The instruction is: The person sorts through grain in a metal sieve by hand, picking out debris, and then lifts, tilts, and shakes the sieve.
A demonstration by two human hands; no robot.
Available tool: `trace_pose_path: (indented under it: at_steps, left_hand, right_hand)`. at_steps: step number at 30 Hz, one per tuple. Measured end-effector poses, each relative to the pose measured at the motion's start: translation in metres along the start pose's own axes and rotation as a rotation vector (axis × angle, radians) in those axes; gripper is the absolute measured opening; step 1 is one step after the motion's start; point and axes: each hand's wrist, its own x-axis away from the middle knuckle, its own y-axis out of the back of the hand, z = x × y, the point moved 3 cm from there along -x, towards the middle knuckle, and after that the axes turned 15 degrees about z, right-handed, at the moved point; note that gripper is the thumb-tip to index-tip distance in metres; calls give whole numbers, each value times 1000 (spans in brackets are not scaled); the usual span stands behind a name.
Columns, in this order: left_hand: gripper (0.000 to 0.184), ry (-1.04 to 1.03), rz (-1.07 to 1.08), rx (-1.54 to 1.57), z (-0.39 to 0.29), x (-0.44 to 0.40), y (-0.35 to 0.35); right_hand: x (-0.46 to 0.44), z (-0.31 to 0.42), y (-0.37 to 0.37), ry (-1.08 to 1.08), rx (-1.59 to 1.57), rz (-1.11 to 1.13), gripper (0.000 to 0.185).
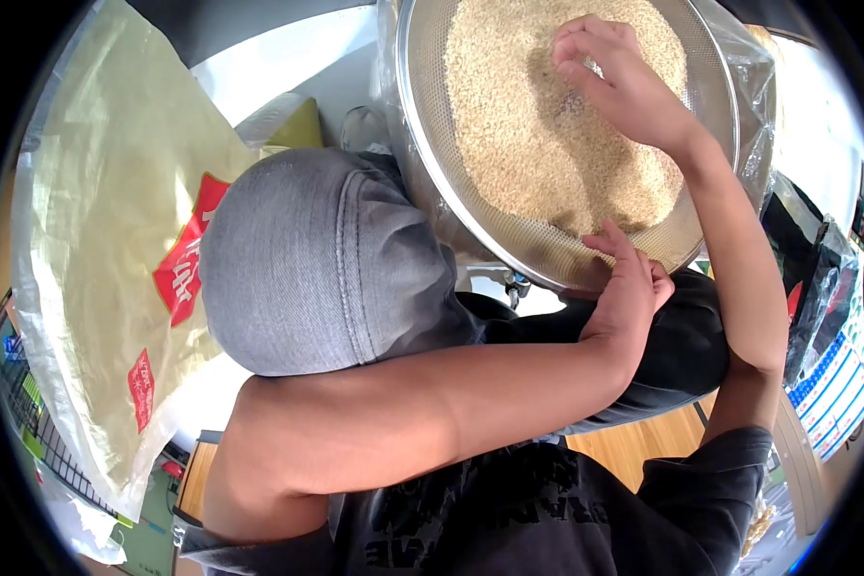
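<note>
Head cam view, so everything was seen from above: a layer of small, pale tan grains (504, 125) was held inside a wide, round, silver metal-mesh sieve (523, 237), which was used as the landmark here. The bare right hand (616, 72) was placed over the far part of the sieve, above the grains, with fingers curled in toward the thumb. Whether anything was pinched there couldn't be told, tbh. The bare left hand (628, 293) was set at the sieve's near rim, fingers loosely bent and pointed inward over the mesh; whether the rim was actually gripped couldn't be made out either.

Just left of the sieve, a rounded knee covered in grey denim (288, 259) could be seen, and further left a big pale yellow plastic sack with red labels (106, 192). Crinkled see-through plastic (754, 125) was bunched at the sieve's right edge.

Technique-wise, a light fingertip touch was probably called for, since loose grains like these are easily flicked over the rim. A steady near rim would be helped by the left hand, and less shadow on the grains would be appreciated.
</note>
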Motion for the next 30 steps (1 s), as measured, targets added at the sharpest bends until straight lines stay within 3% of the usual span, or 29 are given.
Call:
trace_pose_path:
  at_steps: [4, 6, 10, 15, 30]
  left_hand:
    - [54, -16, 11, -8, 1, 1, 1]
    - [53, -18, 9, -1, 1, 1, 1]
    - [51, -26, 61, -15, -3, -3, 0]
    - [47, -14, 53, 8, -4, -4, 0]
    - [46, 26, 12, 31, -3, -2, 0]
  right_hand:
    - [-1, -1, -1, -22, -2, 33, 12]
    - [-2, 6, 0, 1, 183, -39, 11]
    - [-5, 18, 6, -11, 53, -49, 5]
    - [-8, 21, 3, 54, 255, -110, 1]
    - [-10, 22, 3, 40, 262, -85, 5]
